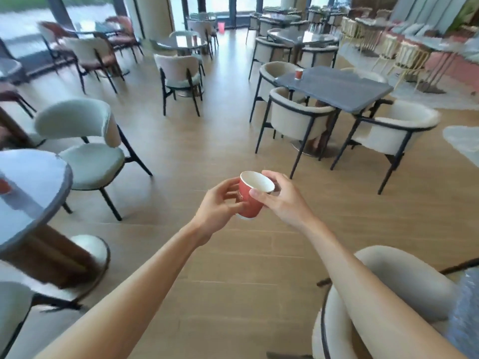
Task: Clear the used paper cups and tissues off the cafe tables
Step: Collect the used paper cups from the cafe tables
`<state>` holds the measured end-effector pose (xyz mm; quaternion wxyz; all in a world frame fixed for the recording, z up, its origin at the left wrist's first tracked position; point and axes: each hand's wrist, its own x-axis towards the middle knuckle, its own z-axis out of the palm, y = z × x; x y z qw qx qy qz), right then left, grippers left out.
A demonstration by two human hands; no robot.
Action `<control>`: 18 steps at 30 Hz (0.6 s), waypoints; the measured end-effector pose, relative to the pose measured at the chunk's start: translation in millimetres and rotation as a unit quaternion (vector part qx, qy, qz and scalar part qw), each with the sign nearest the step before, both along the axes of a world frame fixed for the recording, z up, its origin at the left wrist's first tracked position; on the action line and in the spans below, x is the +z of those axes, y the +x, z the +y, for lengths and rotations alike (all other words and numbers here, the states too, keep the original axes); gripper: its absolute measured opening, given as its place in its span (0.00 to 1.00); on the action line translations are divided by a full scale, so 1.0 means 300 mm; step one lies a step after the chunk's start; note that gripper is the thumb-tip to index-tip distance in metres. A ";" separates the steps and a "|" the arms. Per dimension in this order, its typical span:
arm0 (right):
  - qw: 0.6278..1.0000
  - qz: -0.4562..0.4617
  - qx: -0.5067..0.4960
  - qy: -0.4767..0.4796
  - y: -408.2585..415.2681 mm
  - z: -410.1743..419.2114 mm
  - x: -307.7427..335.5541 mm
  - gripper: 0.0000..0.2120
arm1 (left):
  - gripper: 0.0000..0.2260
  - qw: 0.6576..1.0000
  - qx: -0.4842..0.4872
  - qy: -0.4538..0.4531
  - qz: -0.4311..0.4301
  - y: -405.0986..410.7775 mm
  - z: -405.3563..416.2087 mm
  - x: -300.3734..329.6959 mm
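I see both arms stretched out over the open wooden floor (181, 156), holding one red paper cup (250, 198) between them. The left hand (220, 206) curls its fingers round the cup's lower side, and the right hand (281, 200) pinches the white rim, thumb on the near edge and fingers over the far edge. The cup tilts, mouth toward the upper right, and looks empty inside.

A wide bare strip of floor runs ahead between the seating on both sides. To the left, the curved edge of a round grey table (39, 182) sits close, with something red at the frame's edge (4, 186) on it (probably another cup, though it is cut off and blurred). A pale chair (85, 143) stands just beside that table.

To the right and further off, a rectangular dark table (344, 89) has a second red cup (298, 73) standing upright near its far left corner, with cream armchairs (298, 117) tucked round its edges. A rounded chair back (388, 283) sits under my right forearm.
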<state>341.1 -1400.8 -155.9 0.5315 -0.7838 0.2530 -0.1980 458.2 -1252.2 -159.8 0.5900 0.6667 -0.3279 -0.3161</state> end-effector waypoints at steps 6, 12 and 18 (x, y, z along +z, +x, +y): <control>0.994 -0.037 0.093 0.049 0.351 0.301 0.056 0.17 | 0.26 0.992 0.106 -0.061 -0.008 0.263 0.356 0.059; 0.983 -0.067 0.151 0.082 0.567 0.488 0.109 0.20 | 0.30 0.983 0.162 -0.081 -0.030 0.429 0.559 0.109; 0.982 -0.063 0.166 0.064 0.712 0.471 0.116 0.21 | 0.23 0.981 0.162 -0.103 -0.017 0.554 0.561 0.114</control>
